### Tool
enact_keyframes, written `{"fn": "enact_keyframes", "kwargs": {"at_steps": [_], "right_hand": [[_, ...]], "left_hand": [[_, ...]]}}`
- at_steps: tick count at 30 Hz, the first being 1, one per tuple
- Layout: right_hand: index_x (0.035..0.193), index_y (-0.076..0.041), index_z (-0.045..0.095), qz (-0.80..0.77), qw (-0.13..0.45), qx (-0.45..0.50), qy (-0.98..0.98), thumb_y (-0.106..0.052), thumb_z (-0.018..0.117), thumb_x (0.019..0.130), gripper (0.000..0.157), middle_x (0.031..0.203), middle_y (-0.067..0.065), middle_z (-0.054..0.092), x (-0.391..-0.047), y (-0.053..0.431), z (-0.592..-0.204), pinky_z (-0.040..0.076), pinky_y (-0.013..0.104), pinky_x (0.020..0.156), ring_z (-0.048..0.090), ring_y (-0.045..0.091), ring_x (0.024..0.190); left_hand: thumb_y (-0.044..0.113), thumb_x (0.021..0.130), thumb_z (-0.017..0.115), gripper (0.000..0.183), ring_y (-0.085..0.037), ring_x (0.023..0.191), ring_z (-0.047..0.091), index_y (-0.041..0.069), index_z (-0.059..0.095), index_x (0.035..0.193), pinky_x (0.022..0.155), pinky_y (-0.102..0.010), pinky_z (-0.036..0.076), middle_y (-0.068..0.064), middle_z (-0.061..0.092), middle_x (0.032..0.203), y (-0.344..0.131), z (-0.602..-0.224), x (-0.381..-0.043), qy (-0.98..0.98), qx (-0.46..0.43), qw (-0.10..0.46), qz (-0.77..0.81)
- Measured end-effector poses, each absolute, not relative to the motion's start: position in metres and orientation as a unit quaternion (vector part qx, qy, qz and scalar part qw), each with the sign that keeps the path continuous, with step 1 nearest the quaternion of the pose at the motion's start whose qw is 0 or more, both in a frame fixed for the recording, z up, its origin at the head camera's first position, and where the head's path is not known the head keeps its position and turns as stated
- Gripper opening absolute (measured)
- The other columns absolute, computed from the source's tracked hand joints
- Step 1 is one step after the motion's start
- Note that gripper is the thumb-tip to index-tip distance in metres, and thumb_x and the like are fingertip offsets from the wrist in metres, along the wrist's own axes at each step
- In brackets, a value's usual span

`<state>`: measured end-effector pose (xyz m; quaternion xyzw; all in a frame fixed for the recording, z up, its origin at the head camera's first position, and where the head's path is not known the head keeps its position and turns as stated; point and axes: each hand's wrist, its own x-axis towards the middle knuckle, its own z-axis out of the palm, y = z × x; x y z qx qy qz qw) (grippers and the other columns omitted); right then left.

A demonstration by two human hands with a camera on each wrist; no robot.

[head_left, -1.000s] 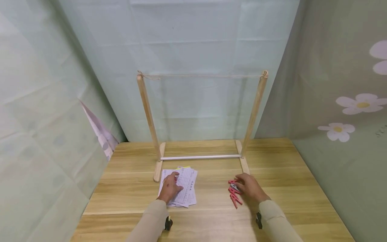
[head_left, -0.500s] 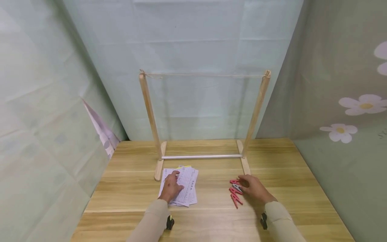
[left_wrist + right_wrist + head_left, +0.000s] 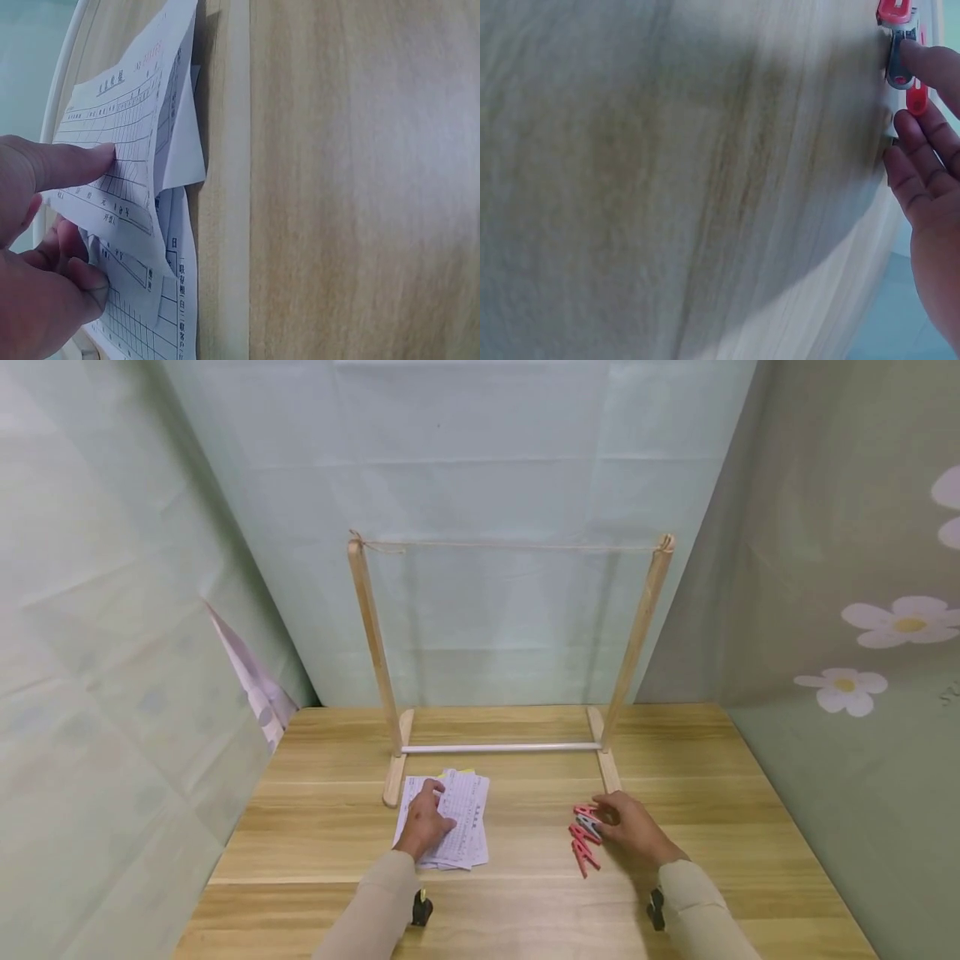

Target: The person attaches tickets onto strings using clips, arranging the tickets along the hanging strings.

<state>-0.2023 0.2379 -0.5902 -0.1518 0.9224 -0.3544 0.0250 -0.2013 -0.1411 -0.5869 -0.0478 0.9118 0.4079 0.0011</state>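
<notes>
My left hand (image 3: pixel 424 821) is over a loose stack of printed receipt slips (image 3: pixel 470 827) on the table's left middle. In the left wrist view, a top receipt slip (image 3: pixel 131 112) tilts up between my thumb on its face and the fingers below, with more slips fanned underneath. To the right, my right hand (image 3: pixel 632 828) lies beside a short row of clothespins, several red and one grey. The thumb touches the grey clothespin (image 3: pixel 900 64), while the loosely bent fingers lie close to the end of a red clothespin (image 3: pixel 917 98).
Behind both hands stands a wooden frame (image 3: pixel 367 627) with a string (image 3: pixel 510 546) tied across its top and a white rod (image 3: pixel 498 748) low between its feet. Pale cloth (image 3: pixel 495 460) hangs behind and at both sides of the wooden table (image 3: pixel 517 910).
My right hand has drawn slightly right from the clothespins. The top slips under my left hand have shifted a little. The head view has moved slightly.
</notes>
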Motion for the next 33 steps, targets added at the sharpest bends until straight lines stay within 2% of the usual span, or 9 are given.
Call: {"fn": "enact_keyframes", "kwargs": {"at_steps": [3,7,12,17,22,33], "right_hand": [[0.119,0.005,0.065,-0.358,0.029,-0.145,0.922,0.001,0.079,0.081,0.041,0.103,0.008,0.066,-0.202,0.238,-0.589,0.052,0.044,0.086,0.061,0.023,0.094],[0.119,0.006,0.065,-0.363,0.028,-0.145,0.92,0.0,0.08,0.08,0.043,0.1,0.007,0.065,-0.202,0.238,-0.588,0.052,0.042,0.083,0.06,0.021,0.091],[0.121,0.007,0.064,-0.378,0.029,-0.141,0.915,-0.002,0.081,0.08,0.045,0.1,0.006,0.065,-0.202,0.24,-0.589,0.052,0.04,0.083,0.06,0.022,0.091],[0.125,0.005,0.063,-0.389,0.045,-0.124,0.912,-0.006,0.08,0.084,0.045,0.103,0.006,0.065,-0.202,0.243,-0.59,0.052,0.045,0.087,0.061,0.023,0.096],[0.123,0.003,0.065,-0.391,0.049,-0.114,0.912,-0.007,0.078,0.086,0.04,0.101,0.005,0.065,-0.203,0.243,-0.591,0.052,0.044,0.086,0.061,0.021,0.094],[0.117,0.004,0.067,-0.371,0.03,-0.122,0.92,-0.007,0.075,0.089,0.031,0.101,0.006,0.068,-0.202,0.241,-0.59,0.053,0.046,0.086,0.063,0.025,0.094]], "left_hand": [[-0.01,0.068,0.083,0.051,-0.025,0.084,0.053,0.004,0.049,0.103,0.076,-0.042,0.047,-0.012,0.057,0.093,-0.143,-0.588,-0.2,0.913,-0.035,-0.007,0.406],[-0.009,0.067,0.083,0.041,-0.026,0.088,0.056,0.004,0.053,0.093,0.083,-0.044,0.048,-0.011,0.059,0.092,-0.146,-0.59,-0.199,0.913,-0.022,-0.021,0.406],[-0.01,0.07,0.08,0.031,-0.028,0.09,0.06,0.002,0.063,0.093,0.084,-0.047,0.05,-0.013,0.064,0.092,-0.15,-0.591,-0.199,0.909,-0.019,-0.048,0.412],[-0.008,0.077,0.074,0.02,-0.024,0.086,0.058,-0.001,0.067,0.095,0.078,-0.04,0.049,-0.011,0.064,0.089,-0.152,-0.59,-0.199,0.897,-0.028,-0.056,0.438],[-0.005,0.084,0.072,0.014,-0.021,0.084,0.056,0.0,0.068,0.097,0.075,-0.036,0.048,-0.009,0.062,0.09,-0.154,-0.584,-0.2,0.883,-0.055,-0.035,0.465],[-0.001,0.087,0.072,0.005,-0.02,0.078,0.064,-0.001,0.072,0.092,0.069,-0.03,0.054,-0.011,0.068,0.089,-0.156,-0.579,-0.202,0.867,-0.03,-0.076,0.491]]}}
